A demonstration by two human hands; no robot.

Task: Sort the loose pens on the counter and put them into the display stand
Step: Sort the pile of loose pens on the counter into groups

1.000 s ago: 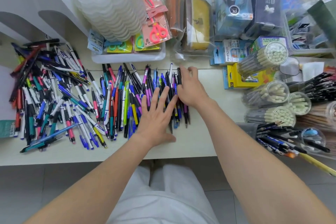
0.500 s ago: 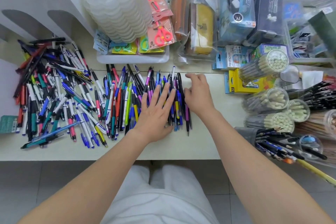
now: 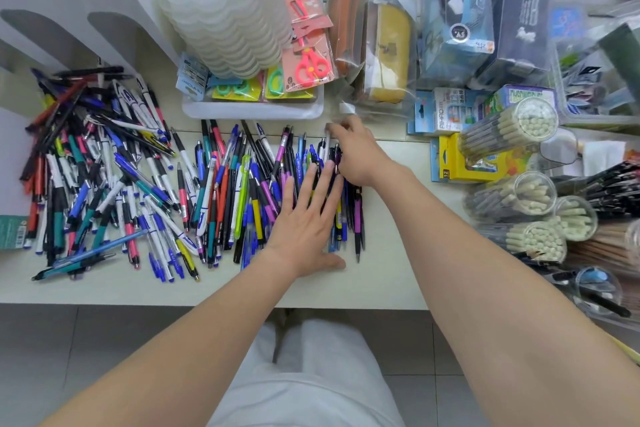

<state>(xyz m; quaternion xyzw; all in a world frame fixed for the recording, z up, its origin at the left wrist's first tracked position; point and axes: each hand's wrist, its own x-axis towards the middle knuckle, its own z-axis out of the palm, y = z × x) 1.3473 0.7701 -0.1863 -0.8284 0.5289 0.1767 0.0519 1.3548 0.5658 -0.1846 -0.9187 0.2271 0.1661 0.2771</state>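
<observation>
Many loose pens lie on the white counter: a tangled heap at the left and a straighter row in the middle. My left hand presses flat on the right end of that row, fingers spread. My right hand lies at the row's right side, its blurred fingertips touching the far tips of the pens, among them a pale pen. A white stand with arched slots rises at the back left.
A white tray with packed scissors and a stack of translucent cups stands just behind the pens. Clear tubs of pens and boxed goods crowd the right side. The counter's front edge is near my body.
My right hand slid forward along the bunch, its fingertips now at the pens' far ends. My left hand stays flat on the pens. The view shifted slightly.
</observation>
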